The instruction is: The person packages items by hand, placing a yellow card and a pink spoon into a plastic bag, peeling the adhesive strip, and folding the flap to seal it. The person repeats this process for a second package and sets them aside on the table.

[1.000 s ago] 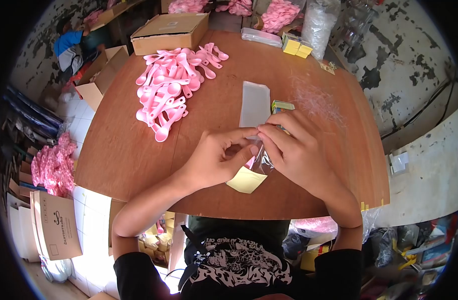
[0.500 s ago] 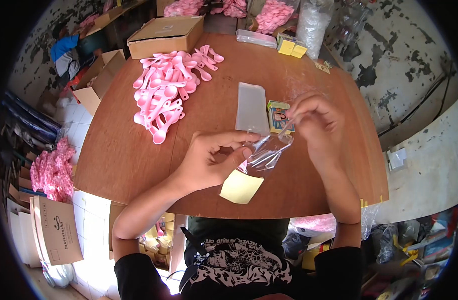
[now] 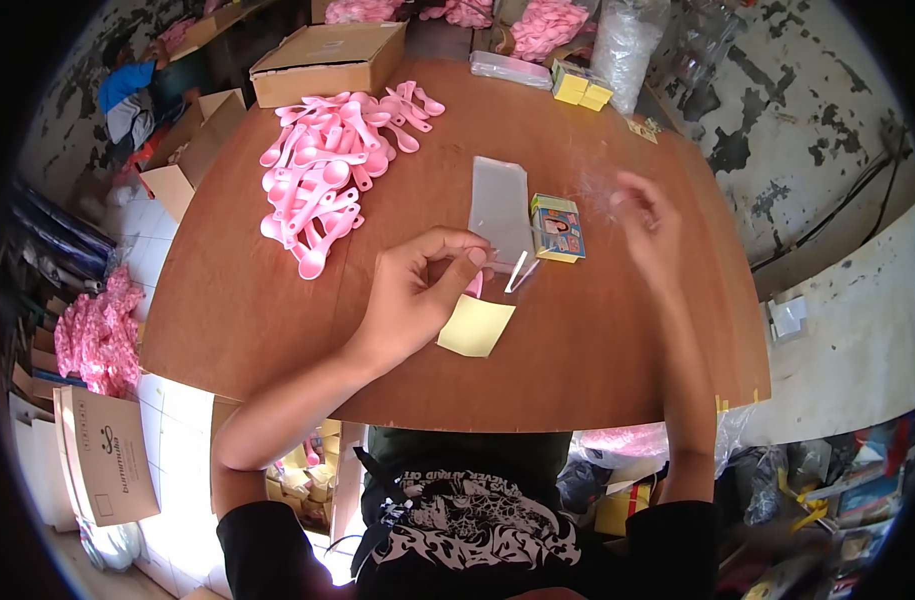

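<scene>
My left hand (image 3: 417,290) pinches the top of a clear plastic bag (image 3: 522,272) between thumb and fingers. A bit of a pink spoon (image 3: 474,285) shows in the bag under my thumb, and a blank yellow card (image 3: 475,327) hangs below it. My right hand (image 3: 649,225) is off to the right, fingers curled and slightly blurred, with thumb and forefinger apart. Beside it lie wispy clear strips (image 3: 597,185). Between the hands are a stack of clear bags (image 3: 499,205) and a small yellow-and-blue box (image 3: 558,230) with a picture on it.
A heap of pink spoons (image 3: 317,175) lies on the left of the wooden table (image 3: 247,340). Behind it stands a cardboard box (image 3: 327,62). Yellow card stacks (image 3: 581,86) and a tall clear bag (image 3: 627,55) are at the back. A person (image 3: 127,105) is at far left.
My right hand has left the bag and moved right toward the clear strips. The bag and yellow card in my left hand have shifted up slightly.
</scene>
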`<state>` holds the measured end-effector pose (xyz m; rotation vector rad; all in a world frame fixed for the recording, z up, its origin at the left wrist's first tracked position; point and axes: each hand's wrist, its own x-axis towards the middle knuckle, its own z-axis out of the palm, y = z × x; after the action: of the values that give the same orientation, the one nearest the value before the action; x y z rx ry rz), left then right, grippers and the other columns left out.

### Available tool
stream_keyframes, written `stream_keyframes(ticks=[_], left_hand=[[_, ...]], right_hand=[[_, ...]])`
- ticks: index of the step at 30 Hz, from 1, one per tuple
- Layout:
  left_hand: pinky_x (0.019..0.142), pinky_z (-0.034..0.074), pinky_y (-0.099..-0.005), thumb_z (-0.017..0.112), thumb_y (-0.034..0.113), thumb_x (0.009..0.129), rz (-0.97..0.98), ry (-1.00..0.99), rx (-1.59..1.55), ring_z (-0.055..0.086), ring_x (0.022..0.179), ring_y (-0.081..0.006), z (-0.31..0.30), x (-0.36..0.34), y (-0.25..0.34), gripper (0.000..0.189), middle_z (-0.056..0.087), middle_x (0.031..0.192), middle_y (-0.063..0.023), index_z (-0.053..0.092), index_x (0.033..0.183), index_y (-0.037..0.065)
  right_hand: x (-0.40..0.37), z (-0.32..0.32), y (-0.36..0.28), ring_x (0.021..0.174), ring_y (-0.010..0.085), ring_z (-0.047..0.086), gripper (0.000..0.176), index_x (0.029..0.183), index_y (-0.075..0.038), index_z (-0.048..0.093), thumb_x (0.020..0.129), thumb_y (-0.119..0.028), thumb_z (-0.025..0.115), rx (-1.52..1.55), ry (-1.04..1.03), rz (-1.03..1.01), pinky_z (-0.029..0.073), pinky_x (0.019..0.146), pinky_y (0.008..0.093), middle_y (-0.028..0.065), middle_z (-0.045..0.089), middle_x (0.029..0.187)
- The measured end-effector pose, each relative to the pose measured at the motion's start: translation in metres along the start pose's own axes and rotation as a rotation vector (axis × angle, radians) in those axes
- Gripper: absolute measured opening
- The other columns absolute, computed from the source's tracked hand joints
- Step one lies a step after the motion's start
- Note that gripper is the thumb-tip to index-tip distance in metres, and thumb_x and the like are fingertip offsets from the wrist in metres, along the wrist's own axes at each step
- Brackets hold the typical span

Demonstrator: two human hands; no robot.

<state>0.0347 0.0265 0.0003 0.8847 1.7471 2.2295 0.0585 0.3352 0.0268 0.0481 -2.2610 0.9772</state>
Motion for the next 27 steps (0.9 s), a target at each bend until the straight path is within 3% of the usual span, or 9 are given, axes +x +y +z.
stream_keyframes(ticks=[2,4,7,11,19,27], left_hand=[[0.067,0.051,-0.0219,0.059,0.011,0.096,-0.019,-0.002,-0.007,0.062,0.078,-0.0069,0.000,0.005,-0.002,0.018,0.070,0.090,-0.0080,0.064,0.105,-0.003],[0.066,0.051,-0.0224,0.059,0.012,0.096,0.000,0.012,-0.026,0.061,0.077,-0.0074,0.000,0.005,-0.004,0.019,0.069,0.093,-0.0080,0.064,0.107,-0.003],[0.071,0.052,-0.0233,0.060,0.012,0.096,-0.006,-0.003,-0.083,0.063,0.082,-0.0093,-0.003,0.005,-0.008,0.021,0.068,0.098,-0.0091,0.063,0.110,-0.002],[0.084,0.052,-0.0274,0.060,0.012,0.095,-0.095,-0.199,-0.166,0.065,0.096,-0.0140,-0.007,0.009,-0.013,0.024,0.068,0.107,-0.0133,0.061,0.115,-0.003],[0.084,0.055,-0.0307,0.059,0.013,0.096,-0.222,-0.134,-0.175,0.065,0.096,-0.0139,-0.010,0.012,-0.026,0.025,0.068,0.106,-0.0106,0.062,0.116,-0.001],[0.079,0.056,-0.0286,0.055,0.013,0.097,-0.183,-0.075,-0.233,0.065,0.088,-0.0109,-0.007,0.009,-0.026,0.021,0.068,0.098,-0.0052,0.065,0.113,0.002]], right_hand=[[-0.020,0.014,-0.053,0.103,0.0175,0.060,0.039,0.117,-0.003,0.062,0.083,-0.020,0.073,0.327,-0.461,0.038,0.047,0.089,0.0336,0.0095,0.066,0.110],[-0.042,0.035,-0.073,0.098,0.0161,0.062,0.034,0.111,-0.001,0.065,0.084,-0.020,0.074,0.356,-0.538,0.016,0.049,0.087,0.0316,0.0083,0.067,0.106],[-0.058,0.061,-0.079,0.082,0.0117,0.065,0.024,0.102,0.003,0.066,0.086,-0.014,0.072,0.450,-0.462,0.054,0.052,0.076,0.0264,0.0067,0.070,0.091],[-0.063,0.066,-0.084,0.082,0.0111,0.065,0.017,0.100,0.004,0.066,0.088,-0.008,0.068,0.519,-0.381,0.110,0.053,0.075,0.0256,0.0072,0.070,0.089],[-0.063,0.062,-0.073,0.076,0.0110,0.064,0.013,0.099,0.002,0.067,0.089,-0.006,0.067,0.537,-0.233,0.267,0.052,0.069,0.0240,0.0074,0.068,0.087],[-0.063,0.061,-0.061,0.083,0.0123,0.063,0.009,0.097,0.003,0.067,0.090,0.001,0.061,0.691,-0.260,0.165,0.052,0.075,0.0251,0.0076,0.067,0.092]])
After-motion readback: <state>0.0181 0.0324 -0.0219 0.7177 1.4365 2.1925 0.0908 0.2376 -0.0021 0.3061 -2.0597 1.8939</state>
